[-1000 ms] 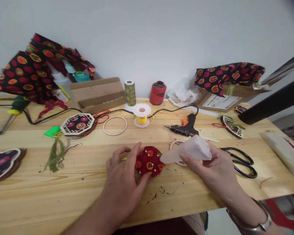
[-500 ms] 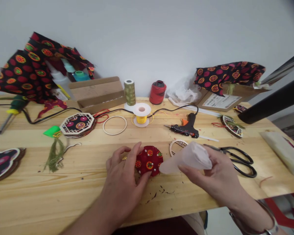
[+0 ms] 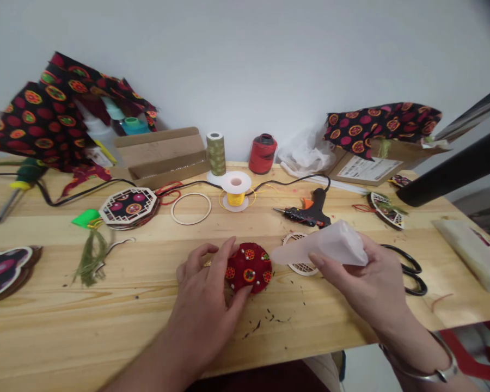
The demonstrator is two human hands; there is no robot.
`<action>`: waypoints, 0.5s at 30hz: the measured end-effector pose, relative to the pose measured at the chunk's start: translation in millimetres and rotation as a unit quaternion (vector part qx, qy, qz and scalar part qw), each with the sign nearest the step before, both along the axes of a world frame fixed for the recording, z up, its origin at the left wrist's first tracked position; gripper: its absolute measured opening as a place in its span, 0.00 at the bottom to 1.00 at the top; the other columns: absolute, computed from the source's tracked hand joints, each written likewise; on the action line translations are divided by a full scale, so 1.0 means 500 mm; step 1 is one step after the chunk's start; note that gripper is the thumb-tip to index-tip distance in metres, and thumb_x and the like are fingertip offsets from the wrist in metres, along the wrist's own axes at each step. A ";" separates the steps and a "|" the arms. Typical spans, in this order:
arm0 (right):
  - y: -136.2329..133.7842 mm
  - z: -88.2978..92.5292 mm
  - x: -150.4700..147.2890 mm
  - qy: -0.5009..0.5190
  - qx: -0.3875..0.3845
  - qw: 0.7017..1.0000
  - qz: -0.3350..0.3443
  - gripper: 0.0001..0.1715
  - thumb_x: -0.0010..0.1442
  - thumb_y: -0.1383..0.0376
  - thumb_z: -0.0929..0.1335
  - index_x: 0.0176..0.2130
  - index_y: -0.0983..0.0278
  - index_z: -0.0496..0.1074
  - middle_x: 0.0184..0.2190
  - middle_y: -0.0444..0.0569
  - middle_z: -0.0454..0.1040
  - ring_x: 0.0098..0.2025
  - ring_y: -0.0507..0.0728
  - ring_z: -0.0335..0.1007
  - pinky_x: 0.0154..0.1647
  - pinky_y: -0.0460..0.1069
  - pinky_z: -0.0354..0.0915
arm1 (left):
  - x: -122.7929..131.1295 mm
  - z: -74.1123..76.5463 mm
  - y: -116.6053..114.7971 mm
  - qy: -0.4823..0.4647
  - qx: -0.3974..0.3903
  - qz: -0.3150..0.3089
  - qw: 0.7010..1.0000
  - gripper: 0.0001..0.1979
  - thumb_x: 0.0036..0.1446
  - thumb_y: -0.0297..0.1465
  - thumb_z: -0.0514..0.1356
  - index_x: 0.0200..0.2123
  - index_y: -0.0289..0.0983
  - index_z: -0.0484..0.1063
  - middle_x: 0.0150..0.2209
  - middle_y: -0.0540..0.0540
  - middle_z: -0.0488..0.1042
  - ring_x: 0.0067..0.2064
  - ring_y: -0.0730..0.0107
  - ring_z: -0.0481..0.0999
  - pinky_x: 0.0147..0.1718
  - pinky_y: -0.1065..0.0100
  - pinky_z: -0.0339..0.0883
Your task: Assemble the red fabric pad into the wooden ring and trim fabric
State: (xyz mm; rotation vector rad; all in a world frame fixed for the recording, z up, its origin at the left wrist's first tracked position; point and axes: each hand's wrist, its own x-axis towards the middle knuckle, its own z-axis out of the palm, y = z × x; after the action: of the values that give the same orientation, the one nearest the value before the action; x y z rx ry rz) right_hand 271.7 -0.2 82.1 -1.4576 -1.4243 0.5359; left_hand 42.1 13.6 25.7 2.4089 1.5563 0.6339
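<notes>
- While your left hand (image 3: 210, 296) curls its fingers and thumb round the left side of the red disc (image 3: 251, 264), it probably steadies the piece on the table (image 3: 139, 321), near the middle of the front edge.
- Your right hand (image 3: 365, 277) grips the white bottle (image 3: 330, 247), tilted with its narrow tip towards the disc, just apart from it, presumably so the tip can reach the rim.
- You have the glue gun (image 3: 306, 212) lying beyond the bottle, perhaps to leave the front free.
- Your table is pale wood, with dark scraps (image 3: 255, 325) near the front edge.
- Along its back edge, an olive spool (image 3: 216, 153) and red spool (image 3: 263, 154) stand before a plain wall (image 3: 245, 71).
- Past the front edge, towards the right corner, you have a pale floor (image 3: 365, 369) and red frame (image 3: 473, 363).
</notes>
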 end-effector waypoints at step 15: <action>0.023 -0.016 -0.014 -0.033 0.043 0.998 -0.021 0.07 0.48 0.64 0.74 0.28 0.62 0.73 0.21 0.41 0.75 0.21 0.52 0.69 0.21 0.45 0.67 | -0.001 -0.005 0.001 -0.009 -0.001 0.005 1.000 0.32 0.57 0.33 0.59 0.63 0.38 0.52 0.52 0.40 0.75 0.55 0.46 0.62 0.51 0.44 0.58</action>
State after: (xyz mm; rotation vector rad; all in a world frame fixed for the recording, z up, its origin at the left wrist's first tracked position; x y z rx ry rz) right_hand 264.8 11.3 74.2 -1.4444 -1.4475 0.3982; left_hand 41.5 14.0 23.2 2.3882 1.5606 0.6536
